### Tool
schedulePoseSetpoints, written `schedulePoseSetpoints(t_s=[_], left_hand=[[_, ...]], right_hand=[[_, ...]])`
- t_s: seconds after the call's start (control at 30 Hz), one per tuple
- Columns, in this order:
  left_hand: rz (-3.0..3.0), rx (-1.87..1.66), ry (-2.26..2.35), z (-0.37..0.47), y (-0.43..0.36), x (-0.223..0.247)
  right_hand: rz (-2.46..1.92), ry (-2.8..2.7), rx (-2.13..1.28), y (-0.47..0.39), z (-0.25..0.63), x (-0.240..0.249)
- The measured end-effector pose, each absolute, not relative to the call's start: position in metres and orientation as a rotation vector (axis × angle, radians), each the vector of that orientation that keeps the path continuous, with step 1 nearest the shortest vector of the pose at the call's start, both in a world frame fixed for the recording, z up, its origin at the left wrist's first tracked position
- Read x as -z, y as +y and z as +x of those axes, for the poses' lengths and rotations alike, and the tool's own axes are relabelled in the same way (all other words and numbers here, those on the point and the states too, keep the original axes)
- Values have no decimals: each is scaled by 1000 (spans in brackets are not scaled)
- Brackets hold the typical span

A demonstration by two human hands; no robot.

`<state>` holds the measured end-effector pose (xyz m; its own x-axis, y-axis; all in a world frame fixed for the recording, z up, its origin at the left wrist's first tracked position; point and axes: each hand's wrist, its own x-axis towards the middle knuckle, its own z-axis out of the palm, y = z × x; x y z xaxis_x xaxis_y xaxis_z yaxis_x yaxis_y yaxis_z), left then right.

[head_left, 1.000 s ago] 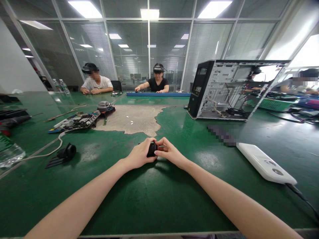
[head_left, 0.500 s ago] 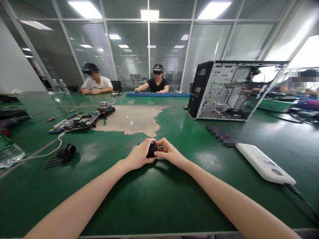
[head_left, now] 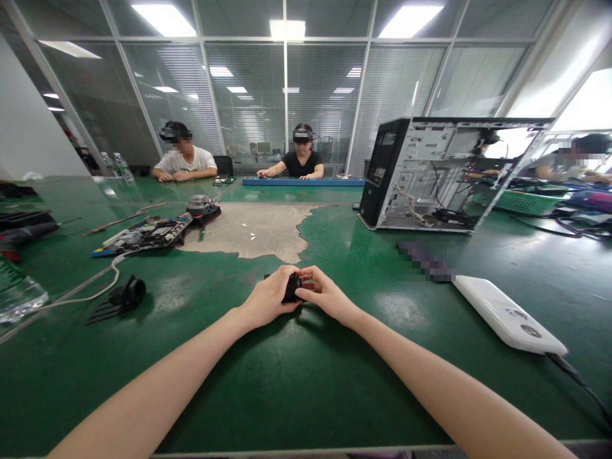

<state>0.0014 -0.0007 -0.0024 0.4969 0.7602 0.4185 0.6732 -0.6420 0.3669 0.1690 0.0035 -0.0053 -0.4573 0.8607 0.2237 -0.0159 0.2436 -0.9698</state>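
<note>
Green tabletop across view. Open-sided computer case standing at right rear. Grey worn patch at centre. White device with dark cable, lying at right. Circuit board at left. Left hand wrapped around small black part; right hand gripping its right side with thumb and fingers. Part between both, at centre; whether touching tabletop, cannot tell.

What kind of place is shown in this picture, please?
It looks like an electronics workshop or training room, though I cannot be certain. An open computer case stands on a large green table with a worn surface, and a circuit board lies to the left.
</note>
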Motion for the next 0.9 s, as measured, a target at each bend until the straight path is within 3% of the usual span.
schedulePoseSetpoints(t_s=[0.9], left_hand=[[2606,-787,1231,2,-7,-6]], right_hand=[[-752,-1673,-1297,4,170,7]])
